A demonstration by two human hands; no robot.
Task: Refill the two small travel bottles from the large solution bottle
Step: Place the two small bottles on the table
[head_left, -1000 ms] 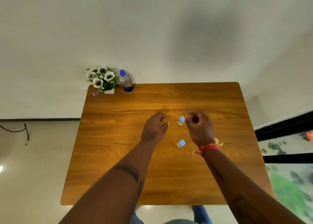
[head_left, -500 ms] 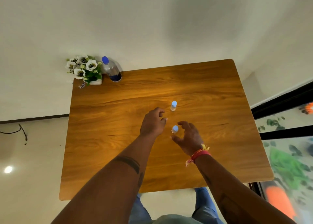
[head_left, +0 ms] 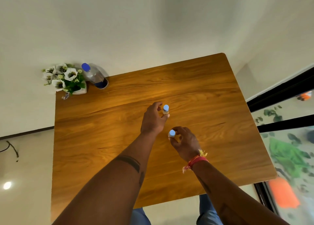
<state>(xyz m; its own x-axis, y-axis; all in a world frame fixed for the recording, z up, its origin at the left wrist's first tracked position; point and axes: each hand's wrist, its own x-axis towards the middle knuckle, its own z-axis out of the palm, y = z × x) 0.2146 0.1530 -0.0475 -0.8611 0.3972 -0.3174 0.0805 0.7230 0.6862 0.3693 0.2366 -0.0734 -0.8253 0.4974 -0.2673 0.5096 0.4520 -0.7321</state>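
Two small travel bottles with light blue caps stand on the wooden table (head_left: 195,92). The far small bottle (head_left: 166,109) stands upright, and my left hand (head_left: 153,118) curls around its left side with the thumb at its base. My right hand (head_left: 184,142) has its fingers closed around the near small bottle (head_left: 171,134), whose cap shows above the fingers. The large solution bottle (head_left: 95,76), clear with a dark blue cap, stands at the table's far left corner, well away from both hands.
A white pot of white flowers (head_left: 65,79) stands beside the large bottle at the far left corner. A pale wall runs behind the table. Glass doors with black frames (head_left: 285,121) are to the right. My knees show below the near edge.
My right hand has closed around the near small bottle. My left hand has moved forward to the far small bottle. The camera view has tilted and shifted.
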